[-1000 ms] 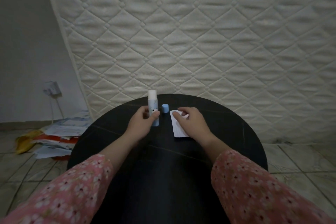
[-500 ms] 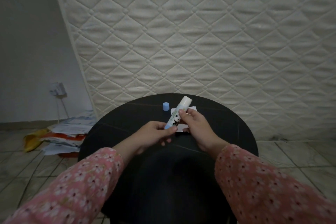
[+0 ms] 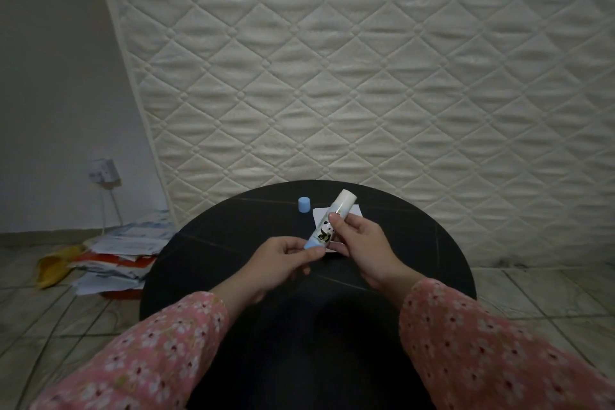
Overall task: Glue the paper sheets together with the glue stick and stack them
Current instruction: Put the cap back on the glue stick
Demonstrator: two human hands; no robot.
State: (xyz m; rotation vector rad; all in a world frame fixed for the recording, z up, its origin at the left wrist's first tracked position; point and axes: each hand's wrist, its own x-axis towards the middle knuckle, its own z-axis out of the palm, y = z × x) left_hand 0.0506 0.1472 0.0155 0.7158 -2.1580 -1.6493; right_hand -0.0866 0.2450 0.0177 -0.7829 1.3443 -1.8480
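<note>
Above the round black table [image 3: 213,253] both hands hold a white glue stick [image 3: 332,218] with a panda picture, tilted with its uncapped tip pointing up and right. My left hand [image 3: 283,260] pinches its blue base. My right hand [image 3: 361,243] grips the middle of the tube. Its blue cap [image 3: 304,204] stands on the table behind. A small stack of white paper sheets [image 3: 352,211] lies flat under the stick, partly hidden by my right hand.
A quilted white mattress [image 3: 366,76] leans against the wall right behind the table. On the tiled floor to the left lies a pile of papers [image 3: 123,253]. A wall socket with a cord [image 3: 104,171] is above it.
The glue stick stood upright in my left hand a second ago while my right hand rested on the paper. Now both hands hold it tilted above the sheets.
</note>
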